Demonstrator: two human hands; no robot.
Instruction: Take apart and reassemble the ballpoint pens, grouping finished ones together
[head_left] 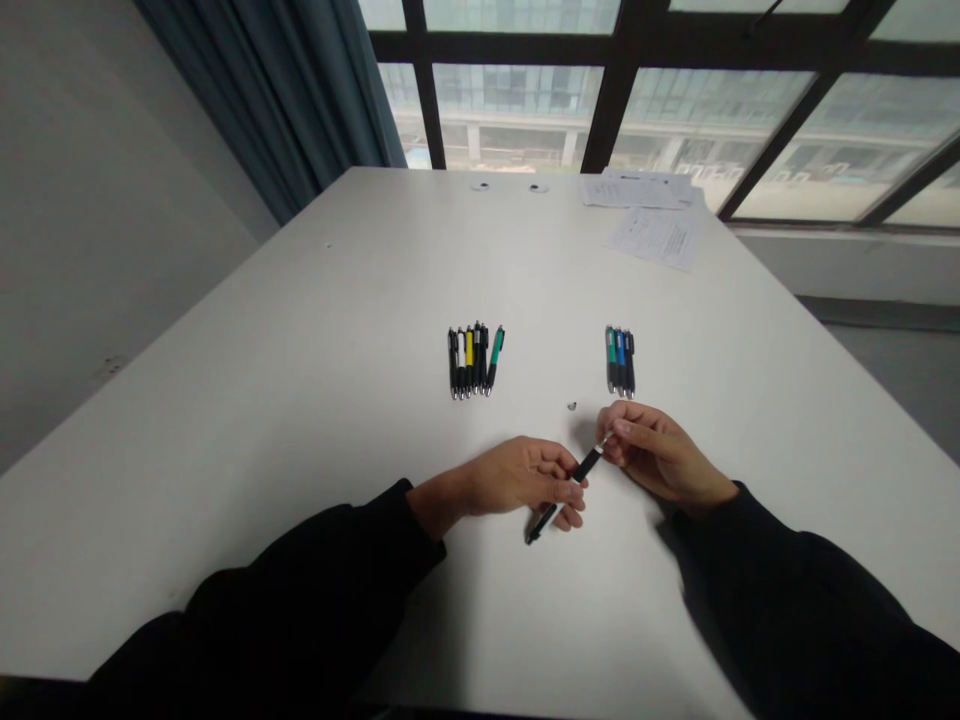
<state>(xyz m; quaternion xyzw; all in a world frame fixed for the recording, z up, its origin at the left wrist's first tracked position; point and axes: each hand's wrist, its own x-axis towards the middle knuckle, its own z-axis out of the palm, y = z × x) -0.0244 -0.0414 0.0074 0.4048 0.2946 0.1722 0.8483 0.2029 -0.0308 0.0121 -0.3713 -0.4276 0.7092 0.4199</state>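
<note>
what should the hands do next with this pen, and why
Probably the right hand should settle the silvery tip of the black-and-white pen before reaching elsewhere: the left hand grips the pen while the right pinches at its tip, and a small silvery piece lies loose nearby, perhaps a pen part, though too small to tell.

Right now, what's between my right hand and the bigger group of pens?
In the head view, a small silvery piece lies on the white table between your right hand and the bigger pen group, touching neither.
</note>
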